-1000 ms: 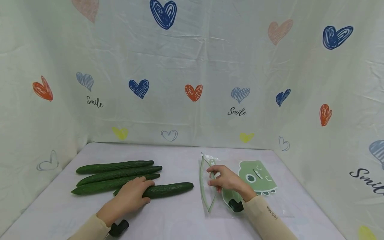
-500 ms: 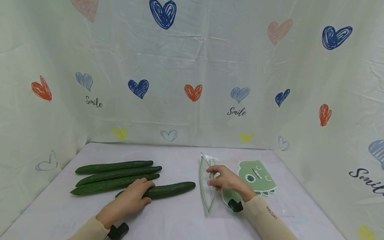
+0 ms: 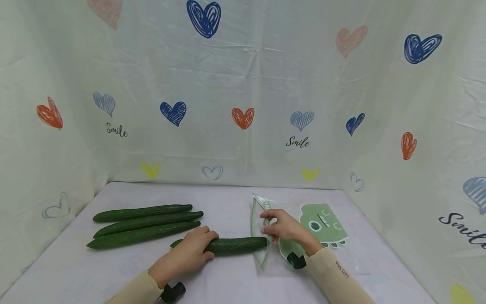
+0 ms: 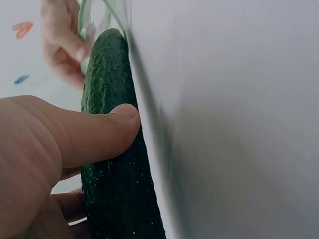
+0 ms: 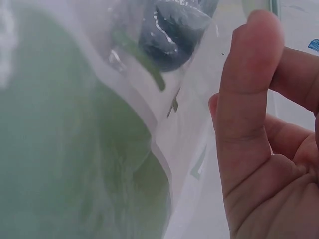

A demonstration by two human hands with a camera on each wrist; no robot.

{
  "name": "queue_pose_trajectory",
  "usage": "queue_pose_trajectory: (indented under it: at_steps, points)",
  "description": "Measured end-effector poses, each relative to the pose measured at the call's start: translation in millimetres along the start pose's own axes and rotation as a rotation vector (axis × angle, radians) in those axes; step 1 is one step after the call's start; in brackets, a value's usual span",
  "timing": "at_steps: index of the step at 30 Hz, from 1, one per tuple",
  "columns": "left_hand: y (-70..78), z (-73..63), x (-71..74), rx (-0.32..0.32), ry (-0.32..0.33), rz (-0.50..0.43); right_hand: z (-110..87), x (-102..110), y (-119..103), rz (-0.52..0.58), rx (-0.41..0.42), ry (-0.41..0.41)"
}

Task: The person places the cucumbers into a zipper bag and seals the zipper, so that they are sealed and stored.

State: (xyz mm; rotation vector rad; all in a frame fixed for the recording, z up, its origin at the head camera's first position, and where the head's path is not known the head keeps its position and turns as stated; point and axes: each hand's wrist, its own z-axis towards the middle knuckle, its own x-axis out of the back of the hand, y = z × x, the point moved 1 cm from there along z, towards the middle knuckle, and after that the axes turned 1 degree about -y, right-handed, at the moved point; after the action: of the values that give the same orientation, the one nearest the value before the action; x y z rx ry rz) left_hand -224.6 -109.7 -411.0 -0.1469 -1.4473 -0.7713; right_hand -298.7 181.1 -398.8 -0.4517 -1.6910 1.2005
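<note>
the left hand (image 3: 190,251) was found grasping one cucumber (image 3: 239,245), thumb laid across the near side and fingers behind it; the wrist view confirmed the thumb pressed on the skin. the right hand (image 3: 282,226) was positioned at the mouth of a clear bag (image 3: 343,228) with a green cartoon print. its fingers were bent, with the tips of forefinger and thumb parted; whether they pinched the green rim (image 3: 255,230) could not be determined.

as to edges and room: the tabletop (image 3: 216,283) extended between the three other cucumbers (image 3: 148,223) and the bag, and also in front of the left hand. its far edge, well beyond both hands, ran along a curtain (image 3: 265,84) printed with hearts. the bag lay flat toward the right side edge, its mouth facing left and parted into a narrow lens shape.

as to position: the grasped cucumber lay roughly level, from the left hand toward the right. its leading end crossed the left side of the rim and sat within the gap, just beside the right thumb. the three others lay side by side, left of and beyond the left hand, untouched.
</note>
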Motion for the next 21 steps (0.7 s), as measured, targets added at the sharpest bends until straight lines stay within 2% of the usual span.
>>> queue_pose_trajectory:
  at_steps: [6,21]
  points:
    - [16.0,14.9,-10.0,-0.002,-0.049,-0.020,0.8,0,0,0.002,0.006,0.013]
    - [52.4,51.5,-32.0,-0.041,-0.098,-0.024,2.1,2,-1,-0.021,-0.006,0.027]
